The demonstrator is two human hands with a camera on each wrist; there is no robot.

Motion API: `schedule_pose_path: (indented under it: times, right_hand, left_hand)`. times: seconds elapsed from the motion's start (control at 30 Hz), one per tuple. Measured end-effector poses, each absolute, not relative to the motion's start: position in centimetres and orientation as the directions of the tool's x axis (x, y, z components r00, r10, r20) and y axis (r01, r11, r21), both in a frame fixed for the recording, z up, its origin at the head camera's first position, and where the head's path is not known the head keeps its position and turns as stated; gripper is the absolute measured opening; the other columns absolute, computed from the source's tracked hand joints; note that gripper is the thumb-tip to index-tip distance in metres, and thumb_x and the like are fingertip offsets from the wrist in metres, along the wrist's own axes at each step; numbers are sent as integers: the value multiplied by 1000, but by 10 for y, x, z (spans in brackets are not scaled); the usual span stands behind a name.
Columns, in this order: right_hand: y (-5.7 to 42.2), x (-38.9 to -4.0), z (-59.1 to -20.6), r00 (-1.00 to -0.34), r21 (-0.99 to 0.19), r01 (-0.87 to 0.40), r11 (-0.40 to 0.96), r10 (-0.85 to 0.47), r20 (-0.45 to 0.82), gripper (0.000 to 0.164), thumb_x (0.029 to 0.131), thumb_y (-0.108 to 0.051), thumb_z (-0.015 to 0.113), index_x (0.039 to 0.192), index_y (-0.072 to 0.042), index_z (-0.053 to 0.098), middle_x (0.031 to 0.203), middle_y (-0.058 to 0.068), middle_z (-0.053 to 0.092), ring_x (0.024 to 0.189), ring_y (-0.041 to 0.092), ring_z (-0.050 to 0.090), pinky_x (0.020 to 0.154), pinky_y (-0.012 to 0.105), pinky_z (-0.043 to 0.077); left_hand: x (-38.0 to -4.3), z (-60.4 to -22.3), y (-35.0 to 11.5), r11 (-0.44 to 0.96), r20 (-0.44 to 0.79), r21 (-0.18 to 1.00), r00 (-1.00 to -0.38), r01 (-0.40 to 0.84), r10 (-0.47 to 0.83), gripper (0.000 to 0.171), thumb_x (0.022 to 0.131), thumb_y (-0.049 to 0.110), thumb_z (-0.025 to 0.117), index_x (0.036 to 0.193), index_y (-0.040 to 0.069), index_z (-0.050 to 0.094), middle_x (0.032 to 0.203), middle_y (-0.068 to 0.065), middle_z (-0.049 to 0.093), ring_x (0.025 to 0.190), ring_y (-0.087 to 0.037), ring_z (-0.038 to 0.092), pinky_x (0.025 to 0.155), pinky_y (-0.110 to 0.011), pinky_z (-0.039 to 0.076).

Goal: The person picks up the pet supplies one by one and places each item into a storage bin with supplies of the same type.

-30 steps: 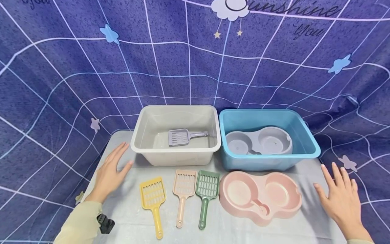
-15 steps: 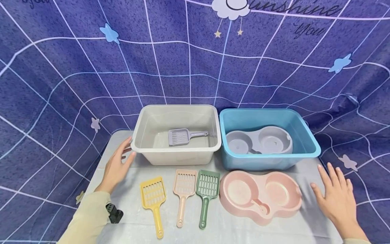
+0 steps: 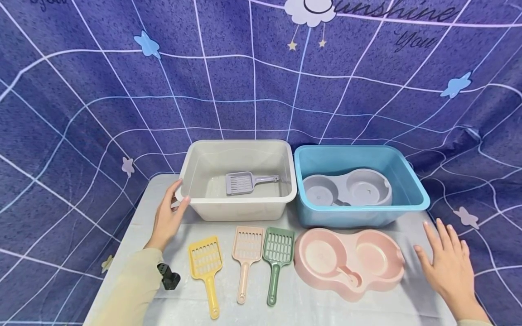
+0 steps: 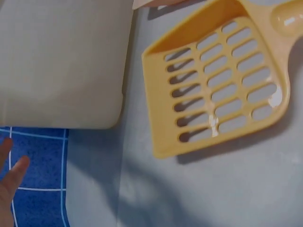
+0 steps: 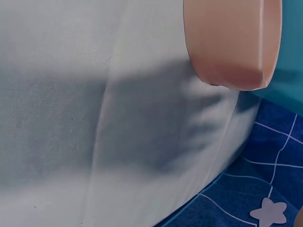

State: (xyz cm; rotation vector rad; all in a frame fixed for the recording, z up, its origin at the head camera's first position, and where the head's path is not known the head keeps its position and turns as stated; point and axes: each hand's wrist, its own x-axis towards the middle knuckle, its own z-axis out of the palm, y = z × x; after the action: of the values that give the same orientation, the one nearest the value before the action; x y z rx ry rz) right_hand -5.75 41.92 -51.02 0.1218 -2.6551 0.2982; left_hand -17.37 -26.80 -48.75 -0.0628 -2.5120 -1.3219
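My left hand [image 3: 168, 218] is at the front left corner of a beige litter box [image 3: 234, 210]. Its thumb lies right at the front rim, and the fingers reach along the left side. In the left wrist view, fingertips [image 4: 14, 177] show beside the box wall [image 4: 61, 61]. A lilac litter scoop [image 3: 240, 183] lies inside this box. My right hand [image 3: 450, 267], fingers spread, hovers to the right of a pink double pet bowl [image 3: 346, 258] and holds nothing. The right wrist view shows the hand's shadow on the table beside the bowl's end [image 5: 227, 42].
A blue litter box [image 3: 346, 218] stands to the right of the beige one, with a grey-lilac double bowl [image 3: 360, 188] inside. Yellow [image 3: 205, 265], pink [image 3: 246, 253] and green litter scoops [image 3: 278, 253] lie in front on the pale table [image 3: 175, 312]. A purple patterned curtain [image 3: 228, 81] hangs behind.
My left hand has moved right and slightly forward, from beside the beige litter box to its front left corner. The right hand has drifted slightly left. The boxes, scoops and bowls have stayed put.
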Motion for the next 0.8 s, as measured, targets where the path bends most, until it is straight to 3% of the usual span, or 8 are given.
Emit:
schedule_pose_path:
  times: [0.17, 0.23, 0.53, 0.67, 0.8]
  right_hand:
    - [419, -58, -511, -894, -179, -130, 975, -37, 447, 62, 103, -41, 44, 158, -18, 27, 163, 14, 18, 149, 36, 10, 115, 66, 5]
    - [418, -57, -512, -896, -175, -126, 976, -36, 443, 62, 103, -41, 44, 158, -17, 27, 162, 16, 18, 149, 37, 10, 115, 66, 5]
    - [416, -56, -515, -896, -179, -124, 976, -32, 442, 61, 104, -41, 43, 157, -15, 27, 161, 17, 21, 149, 35, 9, 114, 67, 7]
    - [416, -55, -517, -894, -187, -129, 974, -33, 447, 61, 104, -41, 43, 157, -15, 28, 161, 17, 21, 149, 36, 10, 114, 68, 8]
    - [415, -54, -519, -896, -193, -129, 973, -31, 443, 61, 104, -40, 43, 157, -16, 27, 160, 19, 22, 149, 36, 10, 115, 66, 5]
  left_hand:
    - [-174, -491, -263, 533, 262, 830, -958, 164, -114, 57, 103, 32, 53, 155, 27, 32, 155, -11, 36, 124, -40, 49, 98, -56, 45]
    - [-174, -491, -261, 518, 251, 841, -960, 153, -124, 57, 103, 32, 53, 155, 27, 31, 155, -12, 36, 124, -40, 50, 98, -56, 44]
    - [-170, -494, -255, 398, 217, 907, -962, 136, -166, 54, 105, 28, 49, 155, 25, 29, 145, -14, 45, 119, -24, 50, 94, -20, 42]
    - [-167, -496, -252, 315, 190, 940, -966, 128, -174, 55, 106, 26, 47, 156, 25, 26, 146, -13, 43, 117, -17, 49, 93, -17, 44]
    - [-162, -489, -246, 249, 177, 960, -968, 129, -179, 57, 106, 24, 46, 157, 21, 23, 147, -15, 41, 120, -19, 46, 92, -15, 44]
